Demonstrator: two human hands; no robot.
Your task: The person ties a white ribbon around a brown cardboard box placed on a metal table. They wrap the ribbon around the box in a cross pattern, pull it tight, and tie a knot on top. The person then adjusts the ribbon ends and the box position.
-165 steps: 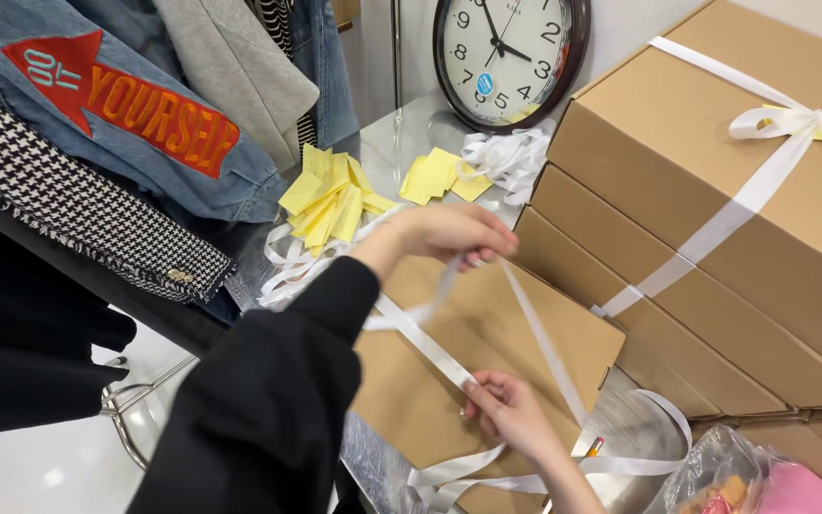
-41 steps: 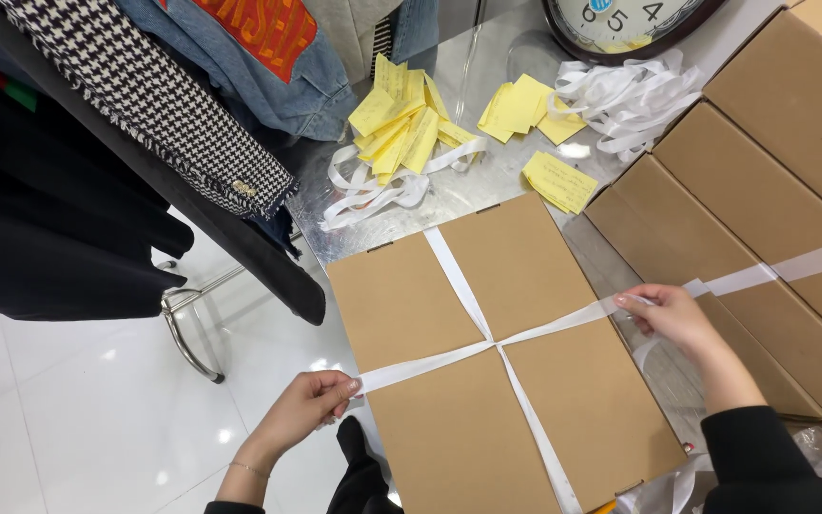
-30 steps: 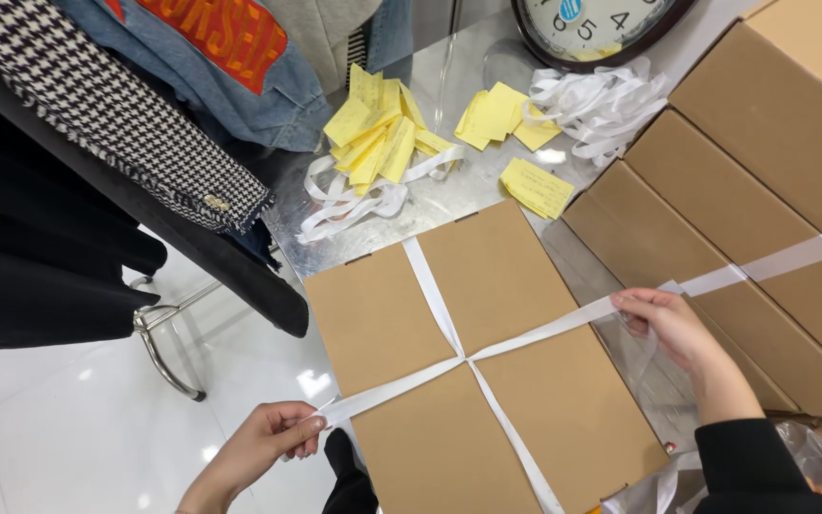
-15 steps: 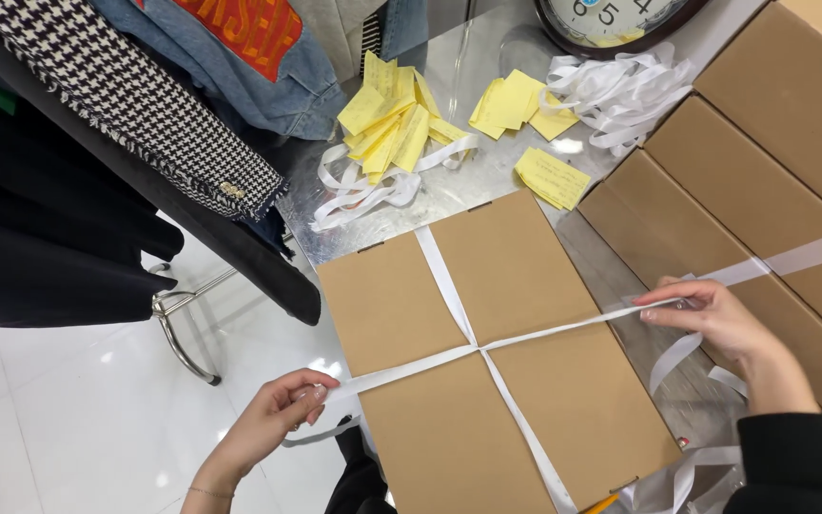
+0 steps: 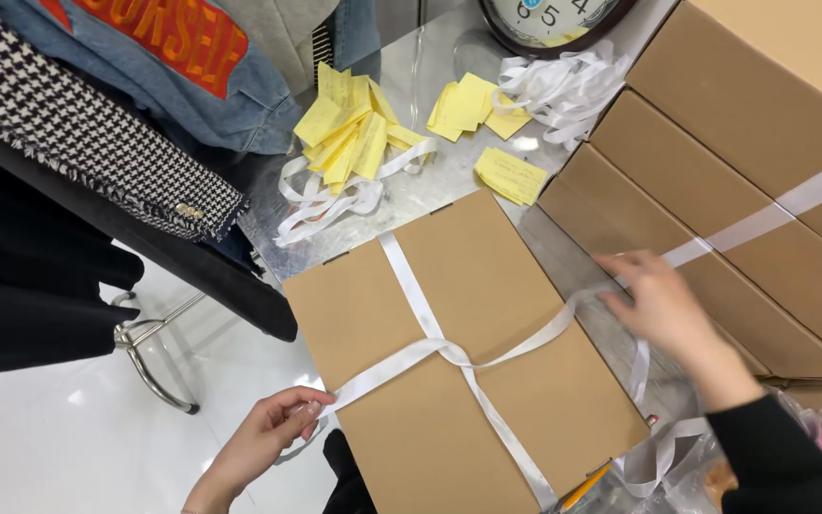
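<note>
A white ribbon [image 5: 449, 350] crossed over a flat cardboard box [image 5: 459, 362] now sags in a loose curve, where half a second earlier it ran taut. The left hand [image 5: 273, 433] pinches its end at the box's near-left edge; the right hand [image 5: 654, 300], blurred, closes on the other end beside stacked larger boxes [image 5: 715, 190]. Yellow notes [image 5: 354, 138] lie on the table beyond.

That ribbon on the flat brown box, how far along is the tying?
Done: the white ribbon already crosses over the flat brown box. In hand: the left hand pinches one end and the right hand holds the other. Left: no knot or bow shows yet.
</note>
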